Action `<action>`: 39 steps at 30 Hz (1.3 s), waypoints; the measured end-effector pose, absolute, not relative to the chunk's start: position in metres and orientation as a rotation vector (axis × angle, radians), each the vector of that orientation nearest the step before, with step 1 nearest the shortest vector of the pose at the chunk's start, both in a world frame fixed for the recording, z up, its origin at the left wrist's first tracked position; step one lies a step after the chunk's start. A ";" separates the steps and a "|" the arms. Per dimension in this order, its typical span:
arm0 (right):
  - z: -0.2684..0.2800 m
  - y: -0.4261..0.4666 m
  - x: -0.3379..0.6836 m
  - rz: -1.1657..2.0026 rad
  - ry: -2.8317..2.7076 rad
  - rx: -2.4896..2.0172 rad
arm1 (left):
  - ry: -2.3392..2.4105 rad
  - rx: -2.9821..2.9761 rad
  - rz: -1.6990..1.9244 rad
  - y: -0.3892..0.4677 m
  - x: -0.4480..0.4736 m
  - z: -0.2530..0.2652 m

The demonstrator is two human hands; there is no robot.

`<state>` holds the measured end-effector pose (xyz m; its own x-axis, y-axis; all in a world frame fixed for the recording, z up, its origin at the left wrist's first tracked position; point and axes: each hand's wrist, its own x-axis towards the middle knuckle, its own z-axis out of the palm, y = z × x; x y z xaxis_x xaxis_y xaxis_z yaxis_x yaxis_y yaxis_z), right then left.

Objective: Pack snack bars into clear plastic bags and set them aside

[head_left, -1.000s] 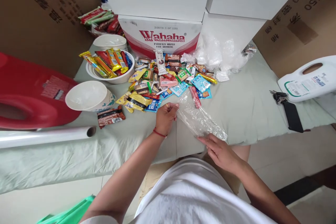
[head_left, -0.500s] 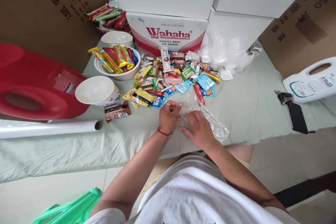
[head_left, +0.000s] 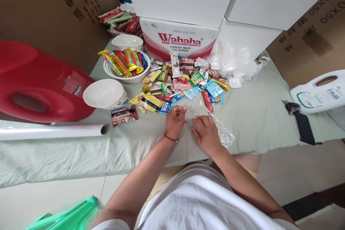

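Observation:
My left hand is closed, thumb and forefinger pinching the edge of a clear plastic bag. The bag lies crumpled on the table, stretching from my left fingertips to beyond my right hand. My right hand rests over the bag with its fingers curved and its thumb apart; nothing shows between them. Just past both hands is a heap of small wrapped snacks, with a yellow packet, a blue packet and a red stick packet along its near side. A white-wrapped bar lies on top.
At left are a white bowl, a bowl of snack bars, a brown packet, a plastic film roll and a red jug. Clear bags lie behind right. Keys, a black phone and a white bottle sit far right.
The camera view has shifted slightly, so the scene sits a little lower and further right. My hands keep nearly the same pose at the bag.

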<state>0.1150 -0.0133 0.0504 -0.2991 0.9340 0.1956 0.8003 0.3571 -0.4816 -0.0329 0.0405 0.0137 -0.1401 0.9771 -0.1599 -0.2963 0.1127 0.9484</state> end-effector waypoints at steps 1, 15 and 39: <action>0.050 -0.013 0.115 0.453 -2.158 -1.505 | 1.167 0.806 1.347 0.041 -0.033 0.014; 0.043 -0.015 0.128 1.423 -1.087 -1.357 | 1.046 0.656 1.434 0.045 -0.034 0.015; 0.054 -0.028 0.172 0.343 -2.048 -1.192 | 0.878 0.519 1.224 0.040 -0.047 0.035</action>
